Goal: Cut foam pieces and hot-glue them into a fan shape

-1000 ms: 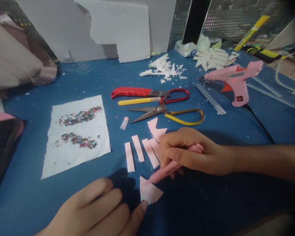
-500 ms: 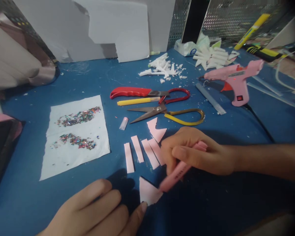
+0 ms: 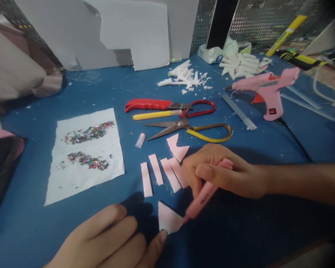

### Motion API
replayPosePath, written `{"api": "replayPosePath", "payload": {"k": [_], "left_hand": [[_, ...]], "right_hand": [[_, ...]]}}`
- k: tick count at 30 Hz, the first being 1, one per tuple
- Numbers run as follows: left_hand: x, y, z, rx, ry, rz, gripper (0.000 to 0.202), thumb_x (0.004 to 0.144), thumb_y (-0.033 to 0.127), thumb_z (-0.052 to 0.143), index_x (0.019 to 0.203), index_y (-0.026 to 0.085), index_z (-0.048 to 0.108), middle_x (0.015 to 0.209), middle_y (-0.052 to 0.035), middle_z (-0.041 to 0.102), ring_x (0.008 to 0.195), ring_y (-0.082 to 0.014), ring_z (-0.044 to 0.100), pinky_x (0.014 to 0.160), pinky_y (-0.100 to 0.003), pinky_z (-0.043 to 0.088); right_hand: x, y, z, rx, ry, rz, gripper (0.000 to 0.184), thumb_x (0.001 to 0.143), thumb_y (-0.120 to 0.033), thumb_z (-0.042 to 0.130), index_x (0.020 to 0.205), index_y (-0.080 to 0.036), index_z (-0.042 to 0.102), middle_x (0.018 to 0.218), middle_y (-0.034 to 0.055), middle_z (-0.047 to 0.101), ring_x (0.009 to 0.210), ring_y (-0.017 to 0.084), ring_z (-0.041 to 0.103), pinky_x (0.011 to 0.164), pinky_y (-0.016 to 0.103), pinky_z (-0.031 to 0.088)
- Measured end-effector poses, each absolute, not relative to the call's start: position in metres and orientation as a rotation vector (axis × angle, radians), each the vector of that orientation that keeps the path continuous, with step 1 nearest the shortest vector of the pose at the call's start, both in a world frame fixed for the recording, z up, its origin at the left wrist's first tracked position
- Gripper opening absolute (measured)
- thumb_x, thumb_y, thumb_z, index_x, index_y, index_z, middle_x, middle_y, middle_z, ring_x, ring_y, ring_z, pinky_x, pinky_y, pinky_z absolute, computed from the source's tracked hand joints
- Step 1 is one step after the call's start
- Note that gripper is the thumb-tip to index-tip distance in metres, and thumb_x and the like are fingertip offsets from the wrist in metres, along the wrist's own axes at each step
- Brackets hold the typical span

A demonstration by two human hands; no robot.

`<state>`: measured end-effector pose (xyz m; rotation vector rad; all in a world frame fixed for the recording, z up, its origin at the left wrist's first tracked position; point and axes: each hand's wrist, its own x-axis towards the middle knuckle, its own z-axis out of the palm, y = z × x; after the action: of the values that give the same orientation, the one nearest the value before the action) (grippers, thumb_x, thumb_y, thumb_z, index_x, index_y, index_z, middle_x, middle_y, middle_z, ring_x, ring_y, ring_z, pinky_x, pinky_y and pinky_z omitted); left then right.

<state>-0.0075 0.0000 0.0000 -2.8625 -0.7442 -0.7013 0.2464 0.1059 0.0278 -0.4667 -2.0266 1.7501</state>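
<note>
Colouring appears to be done on the four strips (image 3: 146, 179), which are pink throughout where they show, and on the one notched piece (image 3: 178, 150) beyond them. The fan-shaped piece (image 3: 169, 217), lying flat on the blue surface (image 3: 240, 230) between the hands, seems only partly coloured: its upper area is pink, while a whiter patch near the lower edge is judged to be left.

One pink marker (image 3: 202, 203) is gripped firmly by the right hand (image 3: 220, 171), its tip placed at the piece's right corner, touching or just beside it. Nothing is grasped by the left hand (image 3: 111, 234); its fingers are loosely curled, and the piece's lower edge is pinned under one fingertip.

One pair of scissors (image 3: 184, 122), one red-handled cutter (image 3: 150, 105), one yellow pen (image 3: 153, 115) and one glue gun (image 3: 268, 87) are counted farther back. On one white sheet (image 3: 78, 178), two heaps of flakes (image 3: 92, 132) are spread. The white scraps (image 3: 185, 72) behind cannot be counted reliably.
</note>
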Motion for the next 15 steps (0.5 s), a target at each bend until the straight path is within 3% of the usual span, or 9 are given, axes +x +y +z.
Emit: {"api": "replayPosePath", "payload": {"k": [3,6,10,15], "left_hand": [[-0.0065,-0.0004,0.0001,-2.852,-0.747,-0.706,0.022,0.094,0.015,0.046,0.098,0.018,0.067,0.058,0.0051,0.046,0.059,-0.0122,0.048,0.069,-0.033,0.038],[-0.0050,0.0004,0.0020,-2.879,-0.737,-0.697,0.022,0.091,0.012,0.047,0.097,0.017,0.068,0.058,0.0047,0.046,0.059,-0.0131,0.046,0.069,-0.034,0.036],[-0.0041,0.0021,0.0042,-2.872,-0.740,-0.727,0.021,0.091,0.011,0.047,0.096,0.017,0.067,0.058,0.0050,0.045,0.058,-0.0125,0.046,0.068,-0.033,0.035],[-0.0049,0.0012,0.0004,-2.861,-0.755,-0.718,0.023,0.092,0.012,0.046,0.096,0.018,0.067,0.057,0.0052,0.045,0.056,-0.0119,0.045,0.068,-0.034,0.036]], "right_hand": [[0.2471,0.1055,0.0280,-0.576,-2.024,1.722,0.043,0.100,-0.041,0.043,0.076,-0.010,0.060,0.074,0.0037,0.058,0.066,0.009,0.052,0.061,0.022,0.040],[0.2477,0.1054,0.0283,-0.546,-2.018,1.716,0.049,0.101,-0.040,0.039,0.067,-0.011,0.059,0.065,0.0022,0.056,0.060,0.009,0.051,0.058,0.022,0.039],[0.2476,0.1056,0.0290,-0.578,-1.972,1.727,0.045,0.100,-0.042,0.041,0.075,-0.010,0.061,0.072,0.0032,0.057,0.065,0.010,0.054,0.061,0.023,0.041],[0.2471,0.1057,0.0290,-0.551,-1.984,1.764,0.050,0.101,-0.042,0.038,0.069,-0.011,0.060,0.066,0.0024,0.056,0.059,0.009,0.051,0.056,0.021,0.040]]}}
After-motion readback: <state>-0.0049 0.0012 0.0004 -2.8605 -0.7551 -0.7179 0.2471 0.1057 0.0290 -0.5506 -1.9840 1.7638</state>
